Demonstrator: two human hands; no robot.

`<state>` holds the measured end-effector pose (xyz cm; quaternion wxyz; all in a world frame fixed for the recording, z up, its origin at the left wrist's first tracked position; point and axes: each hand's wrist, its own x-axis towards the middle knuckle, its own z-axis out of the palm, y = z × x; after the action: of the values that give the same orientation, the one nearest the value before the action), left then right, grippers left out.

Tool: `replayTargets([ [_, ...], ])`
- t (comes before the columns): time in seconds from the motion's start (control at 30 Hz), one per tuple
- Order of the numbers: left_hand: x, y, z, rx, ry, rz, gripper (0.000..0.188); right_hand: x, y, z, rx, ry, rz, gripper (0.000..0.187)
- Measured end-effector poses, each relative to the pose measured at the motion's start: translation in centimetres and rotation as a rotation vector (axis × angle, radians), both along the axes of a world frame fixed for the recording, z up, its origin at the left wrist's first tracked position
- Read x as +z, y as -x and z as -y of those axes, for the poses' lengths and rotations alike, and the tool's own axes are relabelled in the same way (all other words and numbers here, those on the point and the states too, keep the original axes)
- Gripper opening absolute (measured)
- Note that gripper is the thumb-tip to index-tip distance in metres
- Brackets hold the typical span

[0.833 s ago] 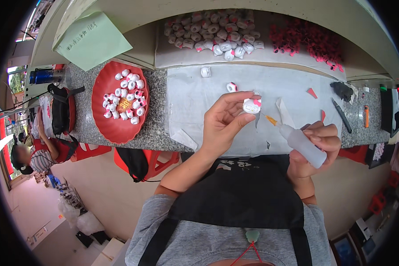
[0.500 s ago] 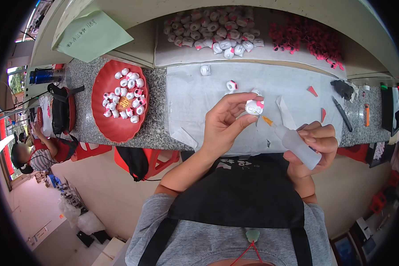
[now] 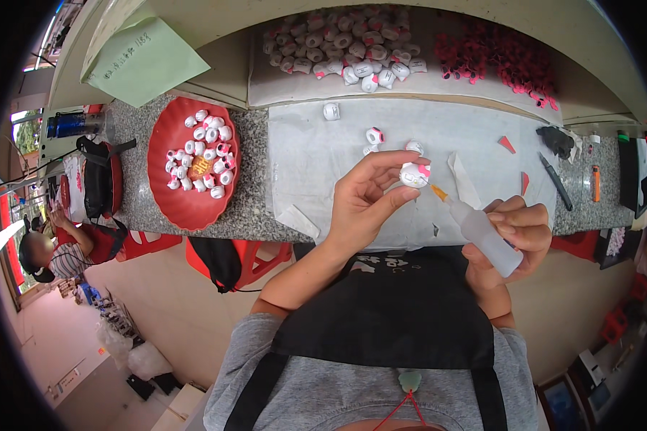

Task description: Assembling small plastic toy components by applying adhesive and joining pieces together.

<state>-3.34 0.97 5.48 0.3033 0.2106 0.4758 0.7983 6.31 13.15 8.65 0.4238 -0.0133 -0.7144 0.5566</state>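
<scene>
Lit evenly and softly across white sheet point(image 3: 305, 165). Dimmer beneath shelf point(image 3: 216, 21) on far side, darkest among pink pieces point(image 3: 492, 57). Blown out in patches around window point(image 3: 26, 136) at left. Sharp enough on left hand point(image 3: 370, 190) and squeeze bottle point(image 3: 487, 237); too coarse for fine marks on held white piece point(image 3: 413, 174). Bowed along shelf, stretched toward rim, black in corners.

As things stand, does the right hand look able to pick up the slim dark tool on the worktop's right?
Probably not straight away: the right hand is taken up by the squeeze bottle. The slim dark tool seems within reach, with nothing visible lying over it.
</scene>
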Motion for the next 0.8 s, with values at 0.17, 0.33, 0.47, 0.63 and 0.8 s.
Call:
replayTargets([
  [0.17, -0.11, -0.1, -0.04, -0.01, -0.02, 0.025, 0.034, 0.01, -0.16, -0.1, 0.024, -0.02, 0.015, 0.04],
  [0.33, 0.05, -0.09, -0.08, 0.001, 0.027, -0.017, 0.036, 0.1, -0.23, -0.18, 0.029, -0.019, 0.02, 0.04],
  [0.47, -0.1, -0.15, -0.08, 0.003, 0.012, -0.01, 0.034, -0.05, 0.03, -0.09, 0.015, 0.017, -0.011, 0.04],
  [0.63, -0.28, -0.16, -0.08, 0.031, 0.046, -0.138, 0.033, -0.07, 0.09, -0.01, 0.021, 0.002, -0.003, 0.04],
  [0.8, -0.43, -0.18, -0.27, 0.064, 0.124, -0.291, 0.032, -0.15, -0.04, -0.02, 0.044, -0.004, 0.03, 0.039],
])
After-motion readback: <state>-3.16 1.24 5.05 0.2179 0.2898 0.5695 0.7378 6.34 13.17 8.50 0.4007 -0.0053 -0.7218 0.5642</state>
